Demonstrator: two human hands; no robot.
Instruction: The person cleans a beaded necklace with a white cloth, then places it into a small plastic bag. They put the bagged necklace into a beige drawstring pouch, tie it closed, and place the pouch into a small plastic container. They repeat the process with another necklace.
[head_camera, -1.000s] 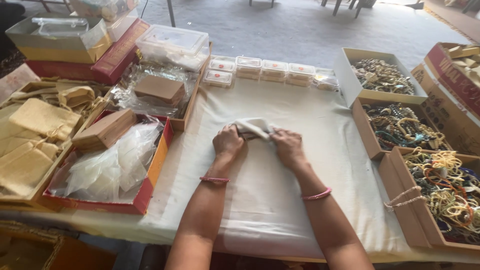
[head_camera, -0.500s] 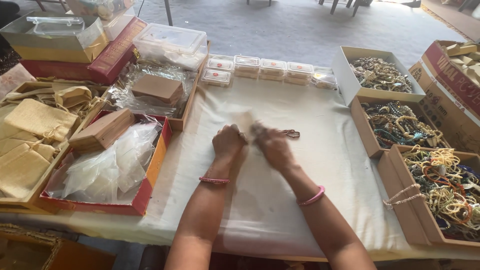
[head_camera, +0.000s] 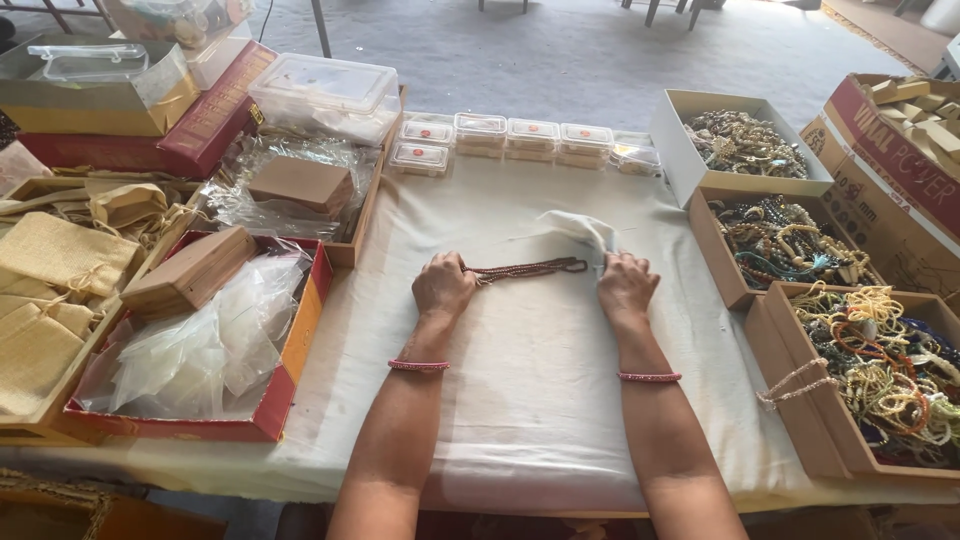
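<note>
three open cardboard boxes (head_camera: 745, 290) along the right edge hold tangled bead jewellery, and a row of small clear plastic cases (head_camera: 505, 138) lines the far side of the cream cloth (head_camera: 520, 400). at left, a red-rimmed tray (head_camera: 290, 385) holds clear plastic bags and a wooden box (head_camera: 190, 272), beside it fabric pouches (head_camera: 60, 255). the dark red bead strand (head_camera: 530, 268) lies stretched across the cloth between the hands: the left hand (head_camera: 443, 285) pinches one end, fingers closed, while the right hand (head_camera: 626, 282) grips a small white cloth pouch (head_camera: 585, 232) at the strand's other end
</note>
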